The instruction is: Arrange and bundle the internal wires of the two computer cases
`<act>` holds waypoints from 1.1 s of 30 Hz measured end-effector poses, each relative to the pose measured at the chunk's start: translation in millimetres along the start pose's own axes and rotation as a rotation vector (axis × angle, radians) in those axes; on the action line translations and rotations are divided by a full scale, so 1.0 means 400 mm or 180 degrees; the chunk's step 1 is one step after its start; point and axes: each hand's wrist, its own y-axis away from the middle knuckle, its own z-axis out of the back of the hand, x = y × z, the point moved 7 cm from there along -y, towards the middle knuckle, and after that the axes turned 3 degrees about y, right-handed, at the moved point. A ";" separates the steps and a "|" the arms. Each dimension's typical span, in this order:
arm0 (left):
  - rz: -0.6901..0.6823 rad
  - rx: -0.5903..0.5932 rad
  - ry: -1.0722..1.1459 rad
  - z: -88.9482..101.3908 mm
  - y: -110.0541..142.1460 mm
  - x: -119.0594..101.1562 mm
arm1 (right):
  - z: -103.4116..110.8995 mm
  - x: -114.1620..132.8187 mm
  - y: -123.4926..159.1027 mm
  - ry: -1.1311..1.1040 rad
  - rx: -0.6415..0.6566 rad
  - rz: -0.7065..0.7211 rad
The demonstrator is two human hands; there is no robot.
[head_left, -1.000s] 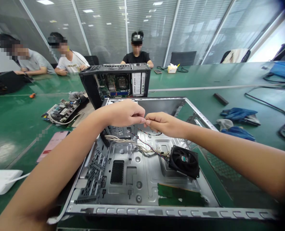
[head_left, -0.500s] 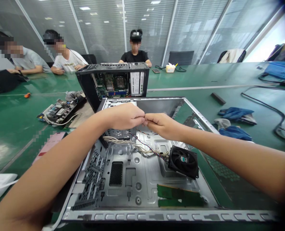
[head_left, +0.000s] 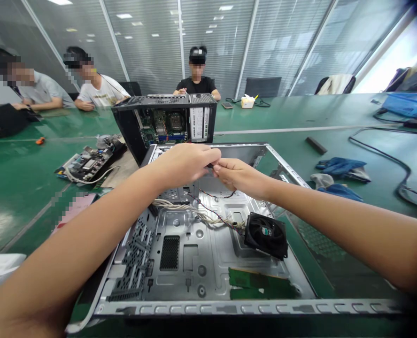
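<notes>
Fingers of the right hand (head_left: 242, 179) are being pressed together on a small dark piece (head_left: 211, 165); those of the left hand (head_left: 183, 162) are lying around its other side, but whether they are also squeezing I cannot tell. The piece is staying mostly hidden, above the far half of the open computer case (head_left: 201, 309), which is lying flat on the bench (head_left: 275, 115).

The step in hand seems to be a fine two-handed handling, perhaps at the end of a cable. A thin dark wire (head_left: 209, 209) is running from the fan (head_left: 266, 234) toward the far left corner of the case, and a curved wire (head_left: 226, 195) is hanging just below the right hand; which of them is joining the piece is not showing. The next move, I judge, is calling for a firm pinch on one side and a gentle turn or pull on the other, without straining the wire.

About writing: the fan, near the right edge of the case, is carrying a round emblem on its hub, too small for reading. Beyond the far edge, the standing second case (head_left: 166, 100) is showing a white label (head_left: 199, 124); its sideways letters are too blurred for me.
</notes>
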 end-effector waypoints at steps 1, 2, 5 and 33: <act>-0.0013 -0.0004 -0.0119 0.001 -0.001 -0.002 | -0.003 -0.005 0.001 -0.0097 0.0057 -0.0067; -0.0031 0.0001 -0.0230 0.002 -0.002 -0.003 | -0.006 -0.009 0.001 -0.0193 0.0123 -0.0120; -0.0087 0.0064 -0.0434 -0.001 -0.004 -0.005 | -0.013 -0.017 0.002 -0.0357 0.0261 -0.0178; 0.0150 0.0676 0.0033 -0.060 -0.004 0.021 | 0.012 0.018 -0.004 0.1430 -0.0083 0.0269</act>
